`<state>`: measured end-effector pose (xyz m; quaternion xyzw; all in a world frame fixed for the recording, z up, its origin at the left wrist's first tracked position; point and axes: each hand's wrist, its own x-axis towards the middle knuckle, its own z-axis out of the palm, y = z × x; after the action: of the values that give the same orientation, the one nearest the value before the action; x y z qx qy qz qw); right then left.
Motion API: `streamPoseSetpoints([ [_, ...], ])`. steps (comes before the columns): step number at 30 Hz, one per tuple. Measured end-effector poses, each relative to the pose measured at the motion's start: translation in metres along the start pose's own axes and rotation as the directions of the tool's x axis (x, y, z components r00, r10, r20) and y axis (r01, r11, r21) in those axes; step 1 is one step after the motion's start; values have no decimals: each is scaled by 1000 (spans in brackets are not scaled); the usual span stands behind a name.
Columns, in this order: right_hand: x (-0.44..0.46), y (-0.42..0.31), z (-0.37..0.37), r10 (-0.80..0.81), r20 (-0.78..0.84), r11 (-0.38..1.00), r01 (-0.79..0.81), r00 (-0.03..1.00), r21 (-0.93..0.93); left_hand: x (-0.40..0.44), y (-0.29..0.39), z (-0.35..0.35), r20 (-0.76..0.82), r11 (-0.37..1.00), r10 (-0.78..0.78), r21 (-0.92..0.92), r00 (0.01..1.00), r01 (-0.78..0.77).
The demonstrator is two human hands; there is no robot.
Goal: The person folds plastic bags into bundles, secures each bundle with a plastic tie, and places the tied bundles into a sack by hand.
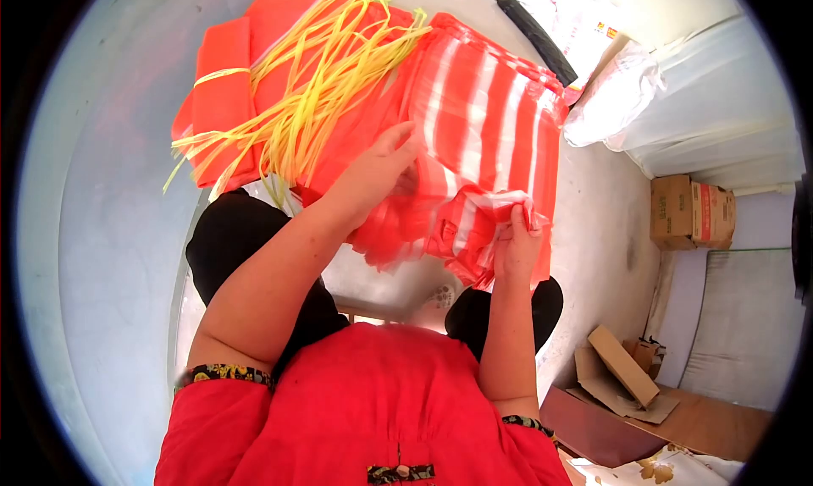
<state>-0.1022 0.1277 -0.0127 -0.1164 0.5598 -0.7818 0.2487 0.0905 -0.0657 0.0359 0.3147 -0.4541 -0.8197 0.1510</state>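
A stack of red and white striped plastic sheets or bags (483, 105) lies in front of me, its near edge bunched and folded. My right hand (518, 240) pinches the crumpled near edge of this striped material. Over the stack's left part reaches my left hand (381, 173), its thumb and index finger apart, the other fingers partly hidden by the plastic. Loose yellow strips (322, 80) are spread across folded red material (224, 96) at the upper left, and one yellow band goes around a folded red bundle.
A black rolled item (538, 41) lies beyond the stack, near a white plastic bag (614, 96). Cardboard boxes (690, 213) stand at the right. Flattened cardboard (622, 376) rests at the lower right. My knees are below the stack.
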Motion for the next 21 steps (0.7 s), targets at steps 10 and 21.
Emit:
streamPoseSetpoints([
  [10,2,4,-6,-10,37,998,8,999,55,-6,4,1,215,996,22,83,976,-40],
  [21,-8,7,-20,-60,246,854,177,968,-489,-7,3,-11,380,985,-109,166,918,48],
])
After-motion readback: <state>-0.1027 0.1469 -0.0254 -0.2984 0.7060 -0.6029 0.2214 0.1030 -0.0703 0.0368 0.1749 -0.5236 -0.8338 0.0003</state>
